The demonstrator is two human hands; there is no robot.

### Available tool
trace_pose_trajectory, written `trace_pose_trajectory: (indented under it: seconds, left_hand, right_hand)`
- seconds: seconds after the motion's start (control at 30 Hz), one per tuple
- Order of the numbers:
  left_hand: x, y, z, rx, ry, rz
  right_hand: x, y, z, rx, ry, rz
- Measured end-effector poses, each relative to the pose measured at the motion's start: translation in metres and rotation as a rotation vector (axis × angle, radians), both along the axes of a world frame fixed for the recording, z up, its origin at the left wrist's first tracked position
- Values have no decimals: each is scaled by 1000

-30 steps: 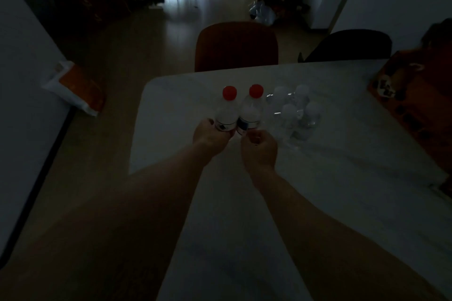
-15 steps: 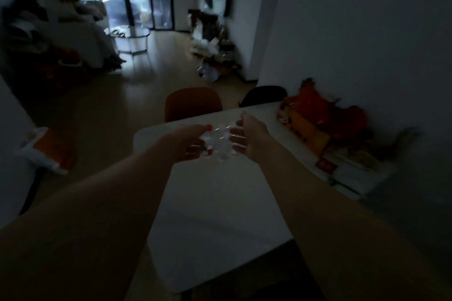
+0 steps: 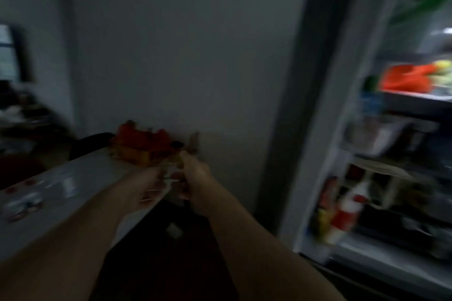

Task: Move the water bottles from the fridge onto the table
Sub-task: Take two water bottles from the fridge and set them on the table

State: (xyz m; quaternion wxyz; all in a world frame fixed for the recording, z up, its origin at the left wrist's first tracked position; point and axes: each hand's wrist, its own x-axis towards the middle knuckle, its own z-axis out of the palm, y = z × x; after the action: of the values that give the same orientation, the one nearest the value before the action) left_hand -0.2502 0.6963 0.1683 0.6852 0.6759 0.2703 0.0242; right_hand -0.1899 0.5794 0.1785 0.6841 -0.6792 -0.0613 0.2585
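— Both hands look empty: the left hand (image 3: 149, 188) and right hand (image 3: 193, 178) hang close together over the table's near corner, fingers loosely bent, nothing gripped as far as the blur lets me judge.

— And the water bottles?

— Red-capped water bottles (image 3: 27, 199) stand at the left on the white table (image 3: 93, 168), heavily smeared. The fridge (image 3: 391, 154) stands open at the right, its lit shelves crowded; a bottle with a red label (image 3: 347, 212) sits in the door rack.

— Anything else on the table?

— An orange-red heap (image 3: 141, 146) against the wall.
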Motion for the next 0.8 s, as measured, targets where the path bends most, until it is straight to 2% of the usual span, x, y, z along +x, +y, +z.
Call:
trace_pose_trajectory:
  seconds: [0.17,0.33,0.43,0.6,0.8]
  left_hand:
    - [22,-143,30,80,-52,-152]
    - [33,-283,42,88,112,-390]
    - [45,-371,52,53,138,-533]
    - [92,-484,67,108,-4,-378]
    - [178,-550,76,172,-74,-340]
  right_hand:
    - [-11,-169,25,40,-77,-104]
    - [-15,-326,44,8,-58,-125]
    - [-4,-428,54,4,-55,-211]
    - [43,-564,66,-36,-18,-438]
    - [126,-642,63,-16,-31,-519]
